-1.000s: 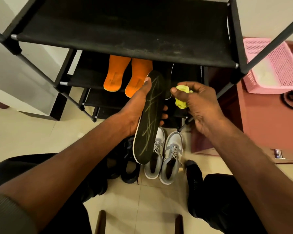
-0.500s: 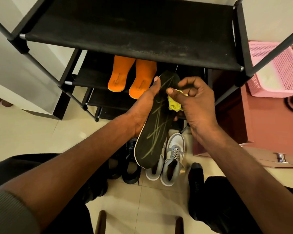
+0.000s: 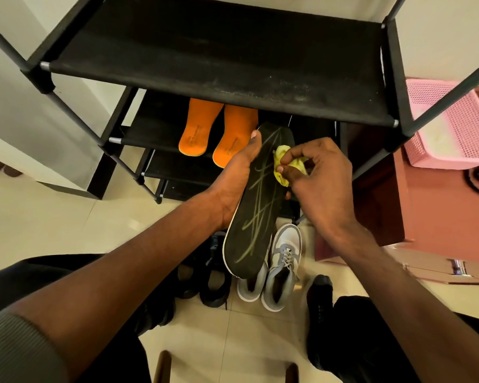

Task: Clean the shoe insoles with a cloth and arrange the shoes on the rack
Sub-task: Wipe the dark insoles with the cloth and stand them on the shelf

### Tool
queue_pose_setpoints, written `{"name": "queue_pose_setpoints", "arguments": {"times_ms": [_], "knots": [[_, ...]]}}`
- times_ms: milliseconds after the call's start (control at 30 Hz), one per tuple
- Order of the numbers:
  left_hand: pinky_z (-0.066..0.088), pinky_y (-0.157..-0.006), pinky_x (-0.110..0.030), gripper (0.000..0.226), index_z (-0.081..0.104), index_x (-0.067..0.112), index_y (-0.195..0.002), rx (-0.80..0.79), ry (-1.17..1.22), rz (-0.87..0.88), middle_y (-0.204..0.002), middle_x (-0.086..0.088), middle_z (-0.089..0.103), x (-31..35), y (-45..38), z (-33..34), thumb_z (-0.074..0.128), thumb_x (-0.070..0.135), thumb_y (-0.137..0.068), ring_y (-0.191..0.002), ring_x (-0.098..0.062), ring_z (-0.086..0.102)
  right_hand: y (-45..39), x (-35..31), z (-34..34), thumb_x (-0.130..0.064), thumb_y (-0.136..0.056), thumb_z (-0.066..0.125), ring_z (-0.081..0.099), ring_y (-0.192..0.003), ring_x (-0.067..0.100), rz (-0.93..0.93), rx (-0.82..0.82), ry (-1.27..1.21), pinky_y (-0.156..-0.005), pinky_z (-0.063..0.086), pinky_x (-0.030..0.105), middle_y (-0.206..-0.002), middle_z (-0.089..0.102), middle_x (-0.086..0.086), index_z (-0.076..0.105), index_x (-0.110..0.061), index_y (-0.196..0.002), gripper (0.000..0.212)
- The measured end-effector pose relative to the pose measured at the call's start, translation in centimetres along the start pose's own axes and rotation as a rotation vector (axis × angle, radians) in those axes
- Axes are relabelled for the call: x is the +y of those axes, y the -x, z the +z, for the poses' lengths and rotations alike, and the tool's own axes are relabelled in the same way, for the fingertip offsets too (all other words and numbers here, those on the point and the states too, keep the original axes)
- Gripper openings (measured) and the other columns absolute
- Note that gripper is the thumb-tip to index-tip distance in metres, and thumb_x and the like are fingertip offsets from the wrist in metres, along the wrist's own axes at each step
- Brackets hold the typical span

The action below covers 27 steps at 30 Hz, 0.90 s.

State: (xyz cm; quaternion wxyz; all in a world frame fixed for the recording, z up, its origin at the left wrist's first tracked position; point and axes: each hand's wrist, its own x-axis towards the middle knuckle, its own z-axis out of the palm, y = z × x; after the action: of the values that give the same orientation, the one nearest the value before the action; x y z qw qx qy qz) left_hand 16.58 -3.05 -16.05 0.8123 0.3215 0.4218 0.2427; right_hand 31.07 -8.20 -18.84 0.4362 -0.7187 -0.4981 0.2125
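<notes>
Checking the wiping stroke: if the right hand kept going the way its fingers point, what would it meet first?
Probably the black insole: the right hand pinches the yellow cloth right at its surface.

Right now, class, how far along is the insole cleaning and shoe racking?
Done, apparently: two orange insoles lie on the rack. In hand: left hand holds the black insole; right hand pinches the yellow cloth on it. Left: grey sneakers and black shoes on the floor.

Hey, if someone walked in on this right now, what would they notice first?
Dead centre, the left hand holds up a black insole while the right hand pinches a yellow cloth against it. Behind them, two orange insoles lie on the black rack, and grey shoes stand on the floor below.
</notes>
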Motion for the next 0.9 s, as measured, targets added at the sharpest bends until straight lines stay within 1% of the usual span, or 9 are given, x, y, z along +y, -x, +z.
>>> {"name": "queue_pose_setpoints", "arguments": {"times_ms": [100, 200, 233, 333, 433, 567, 700, 800, 900], "knots": [[0.063, -0.068, -0.035, 0.055, 0.069, 0.017, -0.117, -0.021, 0.026, -0.013, -0.097, -0.010, 0.078, 0.2, 0.0, 0.1, 0.037, 0.060, -0.105, -0.082, -0.022, 0.076, -0.4, 0.2, -0.1, -0.039, -0.088, 0.083, 0.061, -0.104, 0.012, -0.049, -0.005, 0.092, -0.067, 0.063, 0.034, -0.113, 0.053, -0.009, 0.077, -0.022, -0.106, 0.025], [0.062, -0.069, -0.036, 0.058, 0.070, 0.015, -0.119, -0.025, 0.050, -0.025, -0.100, -0.011, 0.076, 0.2, -0.2, -0.2, 0.039, 0.061, -0.104, -0.082, -0.023, 0.075, -0.5, 0.0, -0.2, -0.044, -0.081, 0.087, 0.055, -0.113, 0.005, -0.057, -0.085, 0.160, -0.085, 0.054, 0.019, -0.124, 0.051, -0.012, 0.075, -0.020, -0.117, 0.045], [0.062, -0.068, -0.036, 0.058, 0.069, 0.015, -0.120, -0.026, 0.047, -0.014, -0.101, -0.011, 0.075, 0.2, -0.3, -0.3, 0.038, 0.061, -0.104, -0.082, -0.023, 0.075, -0.6, -0.1, -0.3, -0.038, -0.081, 0.088, 0.054, -0.115, 0.005, -0.048, -0.110, 0.144, -0.084, 0.054, 0.018, -0.126, 0.051, -0.012, 0.074, -0.019, -0.119, 0.045], [0.063, -0.070, -0.040, 0.061, 0.066, 0.013, -0.123, -0.070, 0.011, -0.003, -0.101, -0.015, 0.073, 0.3, -0.4, -0.4, 0.032, 0.060, -0.106, -0.079, -0.026, 0.073, -1.1, 0.1, -0.9, -0.016, -0.088, 0.083, 0.059, -0.115, 0.011, -0.040, -0.099, 0.109, -0.074, 0.064, 0.031, -0.128, 0.054, -0.009, 0.077, -0.014, -0.115, 0.028], [0.060, -0.076, -0.045, 0.071, 0.067, 0.012, -0.124, -0.144, -0.064, -0.039, -0.104, -0.023, 0.069, 0.1, -0.4, -0.5, 0.027, 0.067, -0.104, -0.081, -0.033, 0.069, -1.3, 0.5, -1.4, -0.021, -0.093, 0.078, 0.062, -0.103, 0.011, -0.062, 0.026, 0.230, -0.091, 0.058, 0.042, -0.117, 0.060, -0.007, 0.080, -0.016, -0.107, 0.016], [0.057, -0.080, -0.047, 0.082, 0.064, 0.009, -0.129, -0.205, -0.081, -0.100, -0.112, -0.028, 0.064, -0.2, -0.6, -0.9, 0.024, 0.074, -0.100, -0.087, -0.037, 0.066, -1.0, 0.3, -1.6, -0.030, -0.092, 0.079, 0.059, -0.103, 0.012, -0.053, 0.092, 0.310, -0.086, 0.051, 0.030, -0.112, 0.061, -0.005, 0.081, -0.019, -0.104, 0.017], [0.057, -0.077, -0.045, 0.080, 0.069, 0.014, -0.124, -0.221, -0.030, -0.127, -0.107, -0.026, 0.065, -0.4, -1.0, -1.2, 0.028, 0.077, -0.097, -0.084, -0.036, 0.065, -0.9, -0.2, -1.4, -0.030, -0.090, 0.082, 0.070, -0.082, 0.013, -0.012, -0.059, 0.125, -0.077, 0.062, 0.040, -0.097, 0.071, -0.007, 0.081, -0.020, -0.102, 0.016], [0.055, -0.080, -0.047, 0.075, 0.072, 0.015, -0.116, -0.227, -0.011, -0.136, -0.113, -0.024, 0.060, -0.6, -1.0, -1.2, 0.031, 0.075, -0.099, -0.089, -0.036, 0.064, -0.9, -0.2, -1.2, -0.022, -0.087, 0.085, 0.074, -0.090, 0.009, 0.077, -0.197, 0.021, -0.083, 0.064, 0.041, -0.096, 0.077, -0.009, 0.080, -0.023, -0.110, 0.023], [0.055, -0.087, -0.053, 0.060, 0.075, 0.019, -0.110, -0.190, 0.049, -0.104, -0.118, -0.017, 0.068, -0.6, -0.9, -0.9, 0.034, 0.062, -0.104, -0.101, -0.033, 0.067, -0.5, -0.2, -0.9, -0.014, -0.087, 0.083, 0.072, -0.094, 0.004, 0.011, -0.241, 0.036, -0.084, 0.063, 0.039, -0.098, 0.076, -0.011, 0.079, -0.023, -0.112, 0.027]]}}
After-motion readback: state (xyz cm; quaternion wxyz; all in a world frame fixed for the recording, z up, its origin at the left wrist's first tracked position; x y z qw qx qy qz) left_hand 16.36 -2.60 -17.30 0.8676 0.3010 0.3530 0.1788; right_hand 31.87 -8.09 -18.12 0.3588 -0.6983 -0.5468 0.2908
